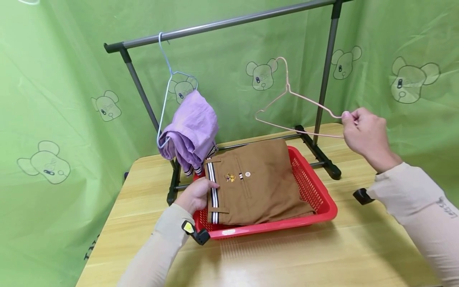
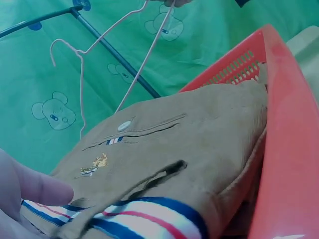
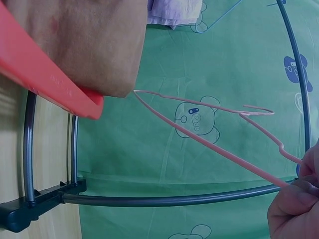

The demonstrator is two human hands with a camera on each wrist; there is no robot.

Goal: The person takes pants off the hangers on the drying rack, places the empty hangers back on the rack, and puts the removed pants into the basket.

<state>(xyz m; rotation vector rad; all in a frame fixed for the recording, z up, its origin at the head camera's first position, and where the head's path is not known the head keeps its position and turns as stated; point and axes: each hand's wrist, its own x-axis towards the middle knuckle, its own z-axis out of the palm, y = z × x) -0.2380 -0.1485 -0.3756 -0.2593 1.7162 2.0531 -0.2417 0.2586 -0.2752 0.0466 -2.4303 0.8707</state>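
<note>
Folded brown trousers [image 1: 263,183] with a striped waistband lie in a red basket [image 1: 324,205]. At the waistband, my left hand [image 1: 196,195] pinches the trousers, thumb on top and the other fingers hidden beneath. In the left wrist view the thumb [image 2: 47,191] shows beside the striped band. My right hand [image 1: 367,133] grips one end of a pink wire hanger [image 1: 312,101], held up in the air right of and above the basket. The right wrist view shows the bare hanger [image 3: 214,147] with its far end close to the trousers' edge.
Behind the basket stands a metal clothes rack [image 1: 229,23] with dark feet on the wooden table [image 1: 143,191]. From its left end hangs a blue hanger [image 1: 165,95] bearing a purple garment [image 1: 195,127], close to the basket. A green curtain [image 1: 222,59] covers the back.
</note>
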